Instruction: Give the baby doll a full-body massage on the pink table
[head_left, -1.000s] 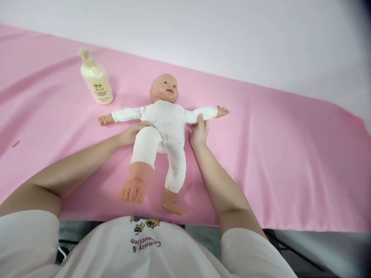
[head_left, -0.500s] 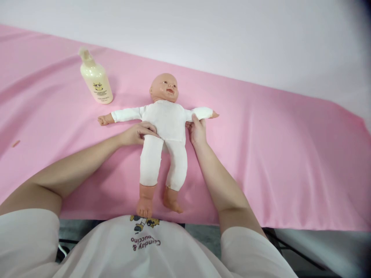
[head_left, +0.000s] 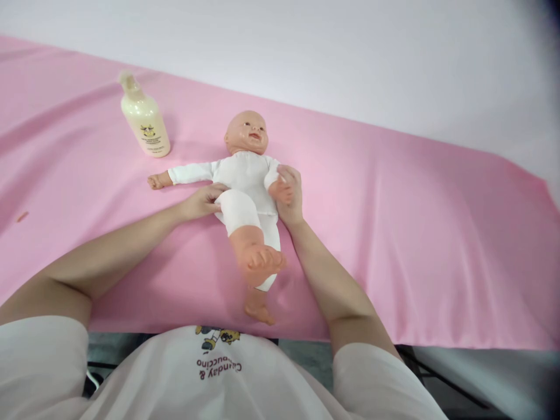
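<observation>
A baby doll (head_left: 247,175) in a white cloth body lies on its back on the pink cloth, its bald head away from me. My left hand (head_left: 205,200) grips the top of the doll's leg on the left, which is raised and bent across the other leg; some of my fingers are hidden behind it. My right hand (head_left: 292,201) is closed around the doll's arm on the right, with that arm folded in against the torso. The doll's other arm stretches out to the left, touched by neither hand.
A cream pump bottle (head_left: 146,125) with a cow picture stands upright at the back left. The pink cloth (head_left: 415,233) covers the table and carries a small orange-brown piece (head_left: 22,217) at far left. Behind it rises a white surface (head_left: 350,64).
The doll's leg on the left has lifted and swung right over the other leg. Its arm on the right, stretched outward before, has folded in. My left hand has hardly moved.
</observation>
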Action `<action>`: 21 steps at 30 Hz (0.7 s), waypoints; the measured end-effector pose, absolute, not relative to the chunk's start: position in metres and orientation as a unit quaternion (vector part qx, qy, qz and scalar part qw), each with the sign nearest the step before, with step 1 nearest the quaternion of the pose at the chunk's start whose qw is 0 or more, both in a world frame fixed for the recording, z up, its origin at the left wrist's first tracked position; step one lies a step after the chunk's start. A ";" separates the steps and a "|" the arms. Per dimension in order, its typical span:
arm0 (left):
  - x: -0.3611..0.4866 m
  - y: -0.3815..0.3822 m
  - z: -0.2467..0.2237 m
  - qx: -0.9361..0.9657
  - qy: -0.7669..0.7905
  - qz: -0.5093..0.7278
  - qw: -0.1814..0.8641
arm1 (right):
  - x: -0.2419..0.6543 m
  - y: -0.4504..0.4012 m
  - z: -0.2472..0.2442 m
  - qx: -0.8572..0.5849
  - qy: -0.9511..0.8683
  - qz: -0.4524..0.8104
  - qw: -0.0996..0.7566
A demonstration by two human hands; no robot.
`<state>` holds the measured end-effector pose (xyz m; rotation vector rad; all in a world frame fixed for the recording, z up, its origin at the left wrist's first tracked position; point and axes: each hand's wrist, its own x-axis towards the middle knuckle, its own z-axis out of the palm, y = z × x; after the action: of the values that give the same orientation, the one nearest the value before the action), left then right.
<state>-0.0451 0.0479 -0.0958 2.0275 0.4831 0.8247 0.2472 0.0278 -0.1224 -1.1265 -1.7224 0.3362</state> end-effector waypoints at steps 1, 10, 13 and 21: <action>-0.045 0.048 -0.097 0.816 0.199 0.331 0.431 | 0.248 0.027 -0.122 -0.449 -0.737 0.110 0.493; -0.042 0.048 -0.100 0.811 0.215 0.339 0.425 | 0.247 0.025 -0.118 -0.440 -0.750 0.060 0.491; -0.045 0.051 -0.100 0.813 0.193 0.336 0.436 | 0.247 0.029 -0.124 -0.447 -0.690 0.124 0.556; -0.048 0.052 -0.099 0.828 0.167 0.327 0.423 | 0.243 0.039 -0.129 -0.478 -0.414 0.326 0.703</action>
<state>-0.0476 0.0524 -0.0995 2.0732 0.4177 0.8182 0.2426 0.0394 -0.1288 -1.0638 -0.9217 0.7246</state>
